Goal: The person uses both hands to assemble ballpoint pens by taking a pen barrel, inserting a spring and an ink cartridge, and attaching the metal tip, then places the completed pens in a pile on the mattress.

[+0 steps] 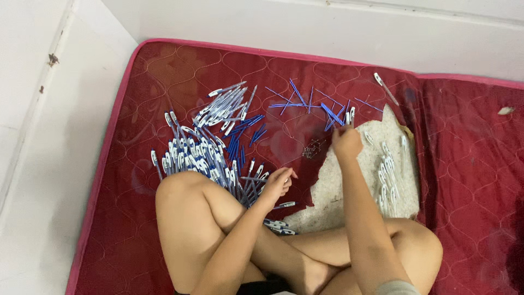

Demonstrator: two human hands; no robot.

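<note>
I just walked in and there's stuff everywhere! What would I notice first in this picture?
First, the big heap of blue-and-white plastic pens spread over the dark red quilted mattress, in front of the person's left knee. Next, the thin blue pen refills scattered farther back, where the right hand reaches. The left hand rests at the heap's near edge, and a torn patch of pale foam with white pen parts shows on the right.

Bare quilted red mattress [469, 164] lies open to the far right and along the near left edge — a hand could pass there. The big heap of blue-and-white plastic pens [202, 153] blocks the left middle; scattered thin blue refills [305, 101] and a small cluster of metal springs [314, 148] clutter the centre — white pen barrels [388, 175] line the torn foam patch.
</note>
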